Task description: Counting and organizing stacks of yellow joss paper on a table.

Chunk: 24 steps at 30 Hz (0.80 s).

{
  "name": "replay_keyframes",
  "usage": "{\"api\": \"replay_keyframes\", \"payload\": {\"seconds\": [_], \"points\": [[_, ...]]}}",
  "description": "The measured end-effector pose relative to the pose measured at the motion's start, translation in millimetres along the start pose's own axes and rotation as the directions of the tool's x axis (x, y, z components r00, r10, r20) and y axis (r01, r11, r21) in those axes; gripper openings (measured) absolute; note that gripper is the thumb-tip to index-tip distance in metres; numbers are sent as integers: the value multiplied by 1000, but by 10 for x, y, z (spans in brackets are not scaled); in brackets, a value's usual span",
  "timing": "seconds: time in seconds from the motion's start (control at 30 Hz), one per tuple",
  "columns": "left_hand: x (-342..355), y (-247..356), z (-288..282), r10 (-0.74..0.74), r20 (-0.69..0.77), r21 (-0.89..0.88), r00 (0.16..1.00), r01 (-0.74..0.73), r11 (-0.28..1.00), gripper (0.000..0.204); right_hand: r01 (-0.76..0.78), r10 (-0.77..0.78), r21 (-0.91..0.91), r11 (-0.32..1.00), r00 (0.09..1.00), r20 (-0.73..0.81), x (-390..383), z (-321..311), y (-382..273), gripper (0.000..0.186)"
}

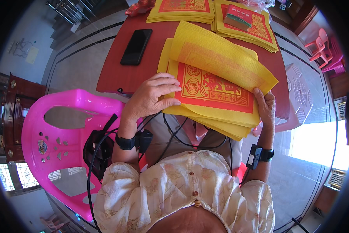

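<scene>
A stack of yellow joss paper sheets (217, 113) with red printed panels lies at the near table edge, overhanging it toward my lap. The top yellow sheet (217, 54) is folded up and away, its plain back showing. At the right edge of the stack, my right hand (266, 106) is closed on the paper, thumb on top near the raised sheet's corner; its other fingers are mostly hidden. My left hand (155, 95) rests against the stack's left edge, with thumb and fingers apart and nothing gripped between them.
A black phone (136, 47) lies on the red table (114, 73), left of the paper. Two more yellow stacks (178, 15) sit at the far side, the right one under a small red-and-green box (238, 17). A pink chair (79, 99) stands left; black cables (89, 174) hang around me.
</scene>
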State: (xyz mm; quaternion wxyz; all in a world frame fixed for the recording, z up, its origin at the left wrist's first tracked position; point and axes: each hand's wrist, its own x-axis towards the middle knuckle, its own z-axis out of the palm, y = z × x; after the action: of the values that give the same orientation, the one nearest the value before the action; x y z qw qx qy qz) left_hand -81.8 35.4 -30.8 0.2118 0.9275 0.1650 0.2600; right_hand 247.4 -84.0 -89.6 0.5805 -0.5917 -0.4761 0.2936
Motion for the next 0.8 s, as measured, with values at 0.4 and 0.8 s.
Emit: {"api": "replay_keyframes", "payload": {"seconds": [0.4,0.8], "points": [[-23,-2,-39,-18,-109,-134,994,3,991,22,-25,23,67,997,999,24,-25,-34,16,35],[-9,27,14,-147,-282,-105,948,122,987,14,13,-19,127,992,999,49,29,-64,48,57]]}}
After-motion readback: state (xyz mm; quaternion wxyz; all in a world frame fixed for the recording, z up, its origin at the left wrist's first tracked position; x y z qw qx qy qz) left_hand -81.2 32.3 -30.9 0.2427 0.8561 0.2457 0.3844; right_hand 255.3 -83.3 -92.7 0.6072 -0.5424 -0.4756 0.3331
